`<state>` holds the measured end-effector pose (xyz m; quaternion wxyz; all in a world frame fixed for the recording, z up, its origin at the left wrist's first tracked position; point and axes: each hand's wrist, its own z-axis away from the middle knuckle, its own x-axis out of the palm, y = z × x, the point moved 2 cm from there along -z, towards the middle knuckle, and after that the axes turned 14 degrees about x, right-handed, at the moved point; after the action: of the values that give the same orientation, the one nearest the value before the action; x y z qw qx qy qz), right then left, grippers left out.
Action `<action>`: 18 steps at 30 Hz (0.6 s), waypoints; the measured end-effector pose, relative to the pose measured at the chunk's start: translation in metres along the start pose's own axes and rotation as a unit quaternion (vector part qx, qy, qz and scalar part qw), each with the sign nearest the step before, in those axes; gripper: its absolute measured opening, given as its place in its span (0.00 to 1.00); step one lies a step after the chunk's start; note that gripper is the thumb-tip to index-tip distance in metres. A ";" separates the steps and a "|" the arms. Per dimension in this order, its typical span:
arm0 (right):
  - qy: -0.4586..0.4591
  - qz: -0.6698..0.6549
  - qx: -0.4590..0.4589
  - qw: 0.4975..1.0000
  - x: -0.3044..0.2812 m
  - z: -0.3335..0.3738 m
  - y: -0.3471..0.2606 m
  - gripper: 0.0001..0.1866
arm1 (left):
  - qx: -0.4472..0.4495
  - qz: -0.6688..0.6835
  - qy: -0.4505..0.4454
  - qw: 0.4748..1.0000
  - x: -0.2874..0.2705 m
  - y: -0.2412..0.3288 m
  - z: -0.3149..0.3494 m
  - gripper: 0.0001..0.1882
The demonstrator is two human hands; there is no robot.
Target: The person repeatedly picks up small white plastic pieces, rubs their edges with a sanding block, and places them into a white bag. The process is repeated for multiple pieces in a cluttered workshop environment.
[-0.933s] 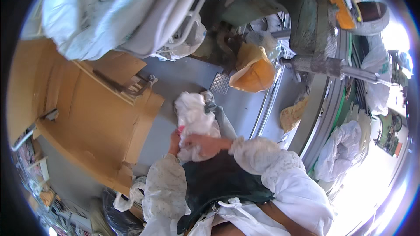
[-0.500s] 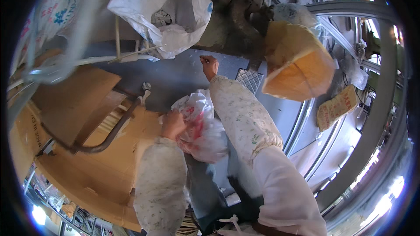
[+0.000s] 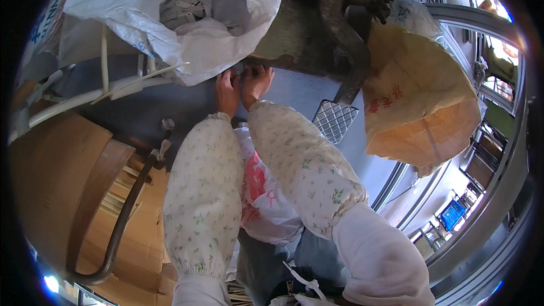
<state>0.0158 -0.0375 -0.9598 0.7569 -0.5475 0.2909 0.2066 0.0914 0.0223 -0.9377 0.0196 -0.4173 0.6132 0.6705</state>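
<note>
Both my arms, in pale sleeve covers with small green sprigs, stretch forward to the grey floor [image 3: 297,82]. My left hand [image 3: 228,93] is beside the white woven sack [image 3: 127,14], its fingers bent down close to the sack's lower edge. Right next to it is my right hand [image 3: 258,86], closed, with its fingers curled toward the floor at the foot of the dark machine base. Whatever the fingertips hold is too small or hidden to make out. A white plastic bag with red print [image 3: 272,204] lies under and between my forearms, touched by neither hand.
The sack stands open with pale pieces [image 3: 182,10] inside. A diamond-patterned metal pedal [image 3: 335,120] hangs to the right, near a large yellow-brown paper sack [image 3: 416,99]. At left are cardboard [image 3: 54,175], a dark bent metal bar [image 3: 122,221] and a pale pipe frame [image 3: 68,105].
My left hand has let go of the plastic bag and moved forward to the floor. My right hand has shifted left beside it. The view has moved closer to the woven sack.
</note>
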 end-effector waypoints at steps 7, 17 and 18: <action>0.040 0.070 0.050 0.995 0.000 0.003 -0.011 0.11 | 0.081 -0.079 -0.039 0.993 0.013 -0.019 -0.011 0.09; 0.006 0.168 -0.041 0.985 -0.003 0.008 -0.004 0.12 | 0.097 -0.151 -0.147 0.973 0.007 -0.022 -0.011 0.10; -0.001 0.142 -0.046 0.989 -0.007 0.007 -0.002 0.10 | 0.108 -0.138 -0.135 0.975 0.010 -0.022 -0.012 0.11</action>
<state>0.0136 -0.0311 -0.9523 0.6943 -0.5342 0.3553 0.3260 0.1031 0.0133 -0.9606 0.2392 -0.3988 0.6100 0.6416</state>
